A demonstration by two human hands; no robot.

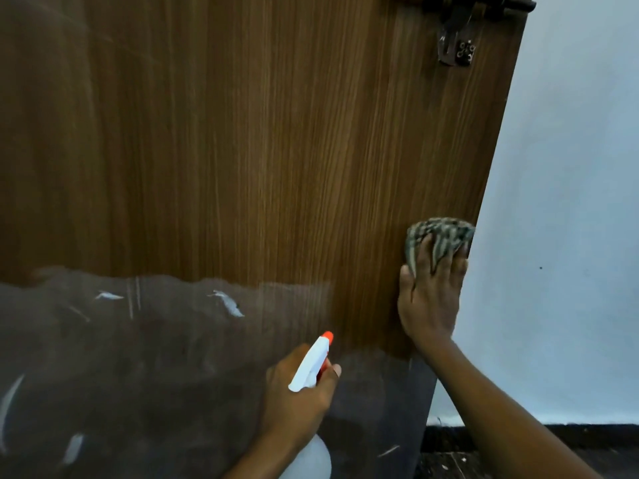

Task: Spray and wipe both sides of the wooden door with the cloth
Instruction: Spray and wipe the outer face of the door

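The right hand (430, 295) is pressing the striped cloth (439, 238) flat against the wooden door (259, 150), right at the door's right edge, fingers spreading over the bunched fabric and pinning it to the wood. Lower down, the left hand (297, 392) is wrapping around the neck of the spray bottle (311, 366), fingers closing on it with one curling at the trigger, the orange nozzle (327, 337) pointing up toward the door. The bottle's pale body is showing below the wrist, but I cannot tell what is in it or how full it is. The lower part of the door is looking dull and grey, with white scuffs (228, 304) across it. A dark latch (456, 32) is sitting at the door's top right, and a pale wall (570, 202) is standing beside the door.
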